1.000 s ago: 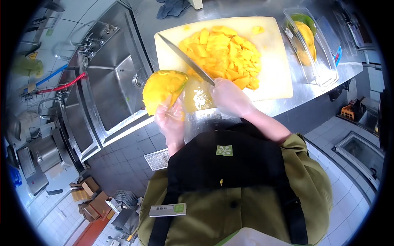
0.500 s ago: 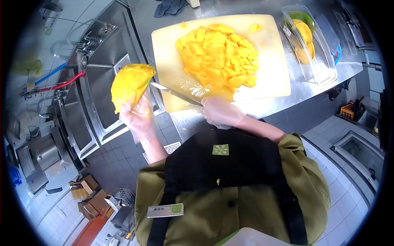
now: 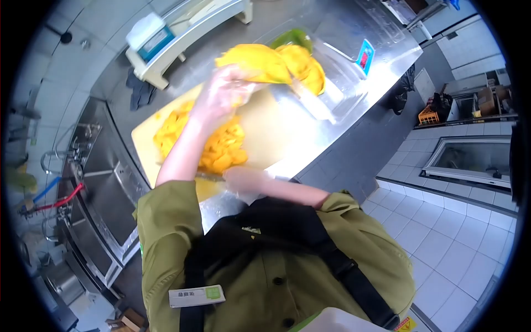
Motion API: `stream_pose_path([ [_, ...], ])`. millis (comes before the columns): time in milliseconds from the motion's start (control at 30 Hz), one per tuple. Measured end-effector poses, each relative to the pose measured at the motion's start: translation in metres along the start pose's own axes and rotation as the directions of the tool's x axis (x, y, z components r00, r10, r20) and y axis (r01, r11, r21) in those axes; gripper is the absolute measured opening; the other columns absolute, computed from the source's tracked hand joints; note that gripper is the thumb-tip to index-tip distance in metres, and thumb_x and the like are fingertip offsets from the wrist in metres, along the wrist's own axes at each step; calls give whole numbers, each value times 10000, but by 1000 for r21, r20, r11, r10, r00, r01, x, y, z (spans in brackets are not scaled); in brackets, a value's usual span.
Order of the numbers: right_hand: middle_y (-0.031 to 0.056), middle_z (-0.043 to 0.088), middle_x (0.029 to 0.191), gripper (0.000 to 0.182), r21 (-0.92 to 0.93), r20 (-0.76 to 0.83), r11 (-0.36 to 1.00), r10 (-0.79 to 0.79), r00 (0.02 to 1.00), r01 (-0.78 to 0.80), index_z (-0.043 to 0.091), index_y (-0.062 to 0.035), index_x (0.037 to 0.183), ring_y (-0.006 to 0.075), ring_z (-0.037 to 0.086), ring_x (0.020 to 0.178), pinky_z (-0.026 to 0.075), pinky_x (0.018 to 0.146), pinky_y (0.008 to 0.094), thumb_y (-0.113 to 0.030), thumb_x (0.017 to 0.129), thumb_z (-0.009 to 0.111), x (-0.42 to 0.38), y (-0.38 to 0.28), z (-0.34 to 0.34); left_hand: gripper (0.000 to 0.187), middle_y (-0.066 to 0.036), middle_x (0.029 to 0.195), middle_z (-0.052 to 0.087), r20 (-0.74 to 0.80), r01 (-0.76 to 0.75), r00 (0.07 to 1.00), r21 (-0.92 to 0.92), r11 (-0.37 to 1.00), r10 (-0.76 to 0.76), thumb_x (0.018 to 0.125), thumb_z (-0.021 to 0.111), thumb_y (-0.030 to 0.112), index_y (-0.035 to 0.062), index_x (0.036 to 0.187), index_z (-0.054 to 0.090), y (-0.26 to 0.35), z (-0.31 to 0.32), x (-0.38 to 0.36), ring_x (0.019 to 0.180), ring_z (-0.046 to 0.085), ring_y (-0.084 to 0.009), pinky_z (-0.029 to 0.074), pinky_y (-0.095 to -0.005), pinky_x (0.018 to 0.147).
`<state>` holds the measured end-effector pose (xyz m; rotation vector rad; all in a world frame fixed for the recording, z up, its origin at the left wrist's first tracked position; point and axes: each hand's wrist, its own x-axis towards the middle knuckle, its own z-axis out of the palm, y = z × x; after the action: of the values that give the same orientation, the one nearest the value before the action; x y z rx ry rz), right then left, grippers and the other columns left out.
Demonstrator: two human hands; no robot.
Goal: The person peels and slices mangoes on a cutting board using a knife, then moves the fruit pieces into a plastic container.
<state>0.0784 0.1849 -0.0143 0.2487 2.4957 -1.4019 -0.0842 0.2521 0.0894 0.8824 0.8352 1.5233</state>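
My left hand, in a clear glove, grips a large peeled yellow mango at the near edge of a clear plastic container. Inside that container lie more peeled mango and a green piece. My right hand, also gloved and blurred, is closed at the near edge of the cutting board. It is around a knife, whose blade shows only faintly to its left. A heap of cut mango pieces covers the board's left part, partly behind my left forearm.
Metal sinks stand at the left. Behind the board are a dark cloth and a white stand with a blue-and-white box. A small device with a blue frame and red display sits right of the container, on the steel counter.
My left hand has carried the mango from above the sink side, across the board, to the container. The view has turned to the right. My right hand stays by the board's near edge.
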Motion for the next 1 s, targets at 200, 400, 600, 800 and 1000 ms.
stream_pose_path([
  [200,276,651,822,272,173,120,981,71,990,-92,654,78,822,410,648,786,504,739,458,-150,819,506,-22,-8,-39,342,-75,916,603,-136,448,892,149,882,-430,928,602,273,-49,1040,580,-14,78,109,777,605,-151,501,-273,744],
  [400,255,635,787,288,185,8,974,-135,991,132,613,73,850,400,634,731,482,685,479,-186,867,489,-17,5,-46,406,-55,888,620,-324,400,911,542,739,-256,918,599,393,14,1062,580,50,14,36,801,612,-143,509,-299,776],
  [600,220,606,701,355,212,55,955,201,978,-208,592,44,849,361,628,682,473,605,469,-287,926,489,-65,3,-128,395,-33,847,596,-647,516,757,505,692,-92,906,620,388,10,1019,595,118,-49,-84,785,562,-115,465,-266,745],
  [800,255,634,794,217,-177,-481,885,305,822,-431,573,18,882,411,636,795,513,720,488,-180,910,490,-62,34,-131,292,-159,972,639,-489,494,869,866,-71,74,870,604,296,34,990,650,30,-145,-78,899,611,-295,483,-365,803],
  [1000,201,643,778,156,-489,-588,739,113,801,-463,600,-19,838,348,645,749,527,683,437,-163,843,542,-32,67,-145,268,-218,904,626,-148,132,979,984,-117,-139,901,571,269,6,915,625,-15,-158,-41,900,594,-390,481,-423,793],
])
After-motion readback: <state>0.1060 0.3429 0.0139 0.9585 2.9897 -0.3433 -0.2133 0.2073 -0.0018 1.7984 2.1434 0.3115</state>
